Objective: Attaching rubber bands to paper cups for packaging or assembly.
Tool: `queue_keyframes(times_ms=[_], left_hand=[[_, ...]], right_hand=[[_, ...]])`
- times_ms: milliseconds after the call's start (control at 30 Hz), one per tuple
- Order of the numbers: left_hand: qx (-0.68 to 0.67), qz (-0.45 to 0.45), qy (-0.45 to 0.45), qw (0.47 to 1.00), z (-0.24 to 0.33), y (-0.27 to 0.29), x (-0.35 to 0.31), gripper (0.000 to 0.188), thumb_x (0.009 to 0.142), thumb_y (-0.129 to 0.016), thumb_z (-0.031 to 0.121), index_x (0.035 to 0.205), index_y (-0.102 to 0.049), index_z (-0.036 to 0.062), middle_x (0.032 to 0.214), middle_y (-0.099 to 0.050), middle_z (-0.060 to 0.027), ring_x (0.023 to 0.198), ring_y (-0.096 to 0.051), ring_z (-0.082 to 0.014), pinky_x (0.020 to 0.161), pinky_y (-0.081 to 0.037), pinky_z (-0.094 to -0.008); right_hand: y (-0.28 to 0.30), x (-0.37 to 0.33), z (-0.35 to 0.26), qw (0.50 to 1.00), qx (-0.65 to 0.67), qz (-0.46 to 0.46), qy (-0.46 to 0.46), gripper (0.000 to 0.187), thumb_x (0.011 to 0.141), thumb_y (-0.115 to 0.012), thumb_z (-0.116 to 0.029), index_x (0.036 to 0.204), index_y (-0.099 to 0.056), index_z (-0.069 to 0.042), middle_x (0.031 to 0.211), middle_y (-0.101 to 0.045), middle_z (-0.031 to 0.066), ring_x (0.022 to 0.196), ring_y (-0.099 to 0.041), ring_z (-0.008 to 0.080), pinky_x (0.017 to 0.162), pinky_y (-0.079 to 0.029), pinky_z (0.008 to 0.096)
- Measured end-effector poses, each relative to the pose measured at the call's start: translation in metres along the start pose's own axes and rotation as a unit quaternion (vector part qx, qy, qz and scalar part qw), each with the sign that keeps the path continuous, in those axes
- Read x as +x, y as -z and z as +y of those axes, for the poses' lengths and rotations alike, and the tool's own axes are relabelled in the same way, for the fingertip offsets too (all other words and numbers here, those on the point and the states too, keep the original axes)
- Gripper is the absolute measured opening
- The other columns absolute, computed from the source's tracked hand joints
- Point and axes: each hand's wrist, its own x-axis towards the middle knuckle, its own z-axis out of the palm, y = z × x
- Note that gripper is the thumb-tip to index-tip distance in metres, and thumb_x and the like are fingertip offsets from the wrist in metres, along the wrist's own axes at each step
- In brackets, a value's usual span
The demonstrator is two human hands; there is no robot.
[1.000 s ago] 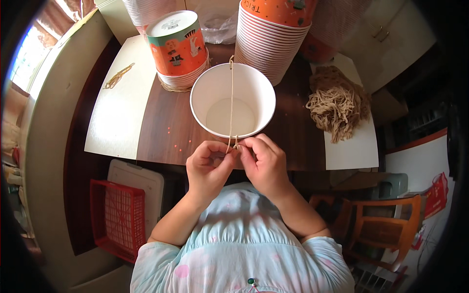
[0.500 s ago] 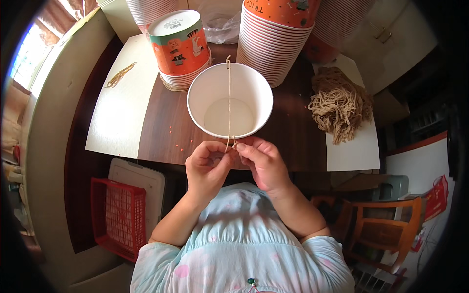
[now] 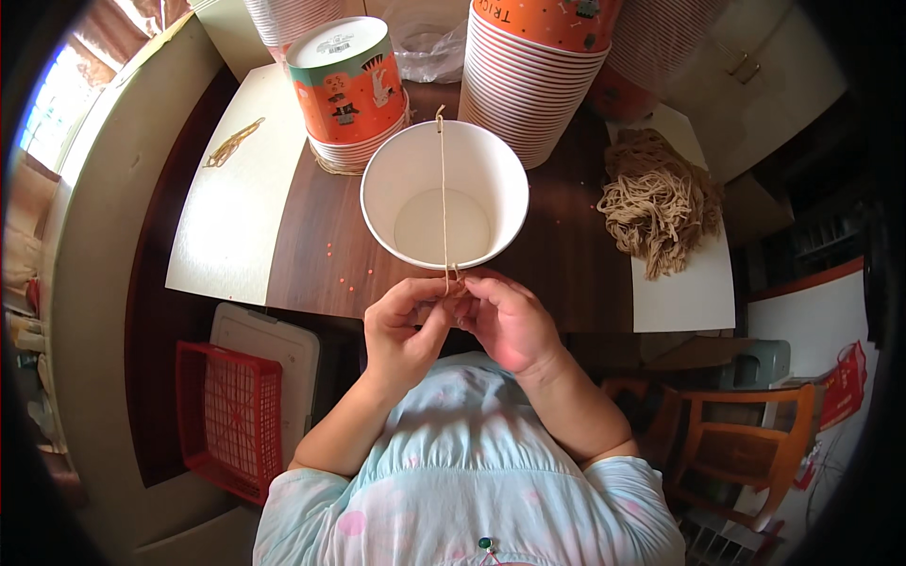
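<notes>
A white-lined paper bucket (image 3: 392,203) stands on the dark table, its open mouth toward me. Tan string (image 3: 444,189) runs from a knot at the far rim straight across the mouth to the near rim. At that near rim, my left hand (image 3: 406,325) and my right hand (image 3: 510,321) meet, both closed. Thumbs and forefingers of both pinch the string's end beside a small loop at the rim. My fingertips hide the exact crossing of the string.
Upside-down orange and green buckets (image 3: 344,94) stand at the back left. A tall stack of buckets (image 3: 528,90) rises behind. Right lies a heap of tan strings (image 3: 656,208); a few loose strings (image 3: 233,143) lie left. A red basket (image 3: 226,420) and wooden chair (image 3: 746,439) stand below.
My right fingers have shifted slightly at the string's end, and both hands sit a touch lower. The string across the mouth leans a little differently. The bucket has barely moved.
</notes>
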Motion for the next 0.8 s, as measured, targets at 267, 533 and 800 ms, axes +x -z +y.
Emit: queue_keyframes(times_ms=[267, 533, 800], left_hand=[[0.145, 0.001, -0.060, 0.988, -0.003, 0.008, 0.000, 0.015, 0.085, -0.062, -0.008, 0.100, -0.061, -0.0083, 0.091, -0.067, -0.0111, 0.082, -0.067, -0.0156, 0.072, -0.057, -0.0266], [0.024, -0.025, -0.025, 0.999, 0.002, 0.015, 0.003, 0.011, 0.088, -0.057, -0.009, 0.098, -0.061, -0.0096, 0.090, -0.068, -0.0119, 0.082, -0.068, -0.0173, 0.073, -0.057, -0.0278], [0.119, 0.002, -0.040, 0.992, 0.006, 0.029, 0.007, 0.008, 0.086, -0.062, -0.006, 0.094, -0.064, -0.0066, 0.089, -0.068, -0.0080, 0.083, -0.065, -0.0107, 0.072, -0.052, -0.0210]], right_hand=[[-0.001, 0.000, 0.008, 0.999, -0.021, 0.015, 0.025, 0.020, 0.093, -0.052, -0.019, 0.104, -0.064, -0.008, 0.089, -0.065, -0.0017, 0.077, -0.056, 0.0067, 0.069, -0.040, 0.0234], [-0.005, 0.007, 0.010, 0.999, -0.031, 0.020, 0.010, 0.023, 0.092, -0.053, -0.022, 0.105, -0.064, -0.006, 0.092, -0.065, -0.0016, 0.077, -0.054, 0.0067, 0.069, -0.041, 0.0226], [0.013, 0.012, 0.009, 0.999, 0.016, 0.027, 0.016, 0.021, 0.089, -0.054, -0.018, 0.101, -0.065, -0.004, 0.095, -0.066, 0.0034, 0.074, -0.056, 0.0095, 0.068, -0.044, 0.0240]])
